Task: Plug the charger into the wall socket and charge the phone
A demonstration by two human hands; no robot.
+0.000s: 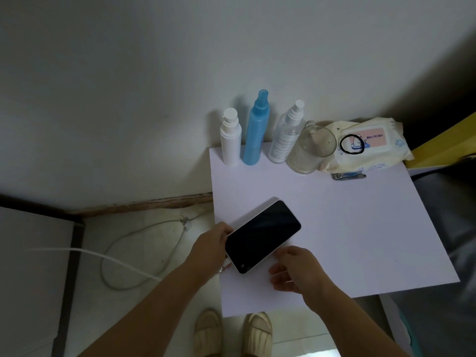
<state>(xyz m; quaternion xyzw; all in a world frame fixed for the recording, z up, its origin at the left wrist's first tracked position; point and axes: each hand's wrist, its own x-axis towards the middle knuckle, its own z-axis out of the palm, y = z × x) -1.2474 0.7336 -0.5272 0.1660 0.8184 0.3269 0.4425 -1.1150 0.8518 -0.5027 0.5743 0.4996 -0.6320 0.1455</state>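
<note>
A phone [262, 237] with a dark screen and white case lies tilted over the front left part of the white table [360, 228]. My left hand [213, 247] grips its left edge at the table's left side. My right hand [296, 270] sits just below the phone's lower right edge, fingers curled and touching it. A white charging cable [116, 261] runs from the left toward my left arm, and another loop of white cable [144, 253] lies on the floor by the wall. No wall socket or charger plug is visible.
Along the table's back edge stand a white bottle [230, 137], a blue spray bottle [256, 130], a clear spray bottle [286, 134] and a glass [309, 148]. A wet-wipe pack [365, 145] with a black hair tie, and nail clippers [349, 176], lie at the back right.
</note>
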